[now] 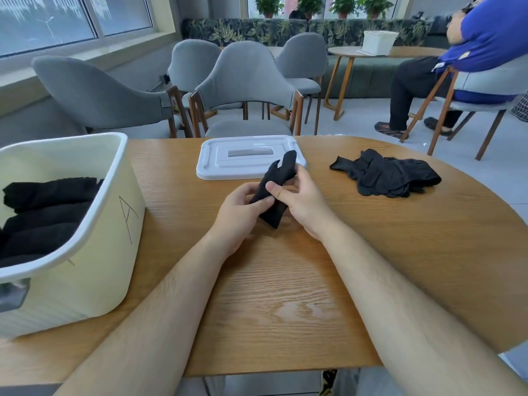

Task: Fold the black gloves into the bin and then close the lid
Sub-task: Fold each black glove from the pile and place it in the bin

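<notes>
Bin (100, 267) cut off at left, contents partly hidden.
Left hand (237, 215), right hand (303, 201) pinch one narrow folded black glove (281, 170).

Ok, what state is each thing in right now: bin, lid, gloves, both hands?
bin: open, uncovered
folded gloves: stacked inside the bin
lid: flat on the table, off the bin
left hand: grips the held glove
right hand: grips the held glove
held glove: bunched, between both hands
loose gloves: unfolded heap on the table
</notes>
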### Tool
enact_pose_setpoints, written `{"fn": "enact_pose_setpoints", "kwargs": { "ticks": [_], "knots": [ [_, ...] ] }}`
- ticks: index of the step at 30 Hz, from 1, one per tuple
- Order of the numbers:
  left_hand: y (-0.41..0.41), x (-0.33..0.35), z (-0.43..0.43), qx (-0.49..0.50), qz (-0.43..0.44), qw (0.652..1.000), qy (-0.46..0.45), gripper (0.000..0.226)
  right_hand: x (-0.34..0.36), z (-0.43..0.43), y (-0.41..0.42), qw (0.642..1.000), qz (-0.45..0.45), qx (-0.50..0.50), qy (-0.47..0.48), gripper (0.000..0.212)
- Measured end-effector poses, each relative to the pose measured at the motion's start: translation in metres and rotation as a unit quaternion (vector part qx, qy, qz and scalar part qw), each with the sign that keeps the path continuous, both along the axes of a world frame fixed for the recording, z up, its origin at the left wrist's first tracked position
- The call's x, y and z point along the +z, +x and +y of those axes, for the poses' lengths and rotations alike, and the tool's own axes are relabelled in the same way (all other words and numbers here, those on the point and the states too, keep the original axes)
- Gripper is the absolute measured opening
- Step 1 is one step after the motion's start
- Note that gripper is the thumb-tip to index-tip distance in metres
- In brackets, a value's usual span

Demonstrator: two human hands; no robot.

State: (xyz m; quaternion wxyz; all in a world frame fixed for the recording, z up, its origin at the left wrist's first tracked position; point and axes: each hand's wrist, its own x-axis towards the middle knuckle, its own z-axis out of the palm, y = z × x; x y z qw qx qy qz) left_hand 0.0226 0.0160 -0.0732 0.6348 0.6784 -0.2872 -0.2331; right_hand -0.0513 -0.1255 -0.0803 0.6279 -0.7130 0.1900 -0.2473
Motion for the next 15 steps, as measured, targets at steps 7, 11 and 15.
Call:
{"fn": "enact_pose_setpoints", "kwargs": {
  "ticks": [7, 11, 15],
  "knots": [
    [0.005, 0.003, 0.001, 0.079, 0.079, 0.989, -0.093, 0.025, 0.002, -0.007, -0.005, 0.99, 0.035, 0.11, 0.08, 0.102],
    [0.008, 0.001, 0.003, 0.067, 0.073, 0.99, -0.103, 0.057, 0.007, 0.0, -0.006, 0.99, 0.044, 0.098, 0.089, 0.066],
    [0.007, -0.001, 0.001, 0.104, -0.006, 0.994, -0.046, 0.078, 0.007, 0.004, -0.006, 0.994, 0.073, 0.05, 0.066, 0.06]
  ]
}}
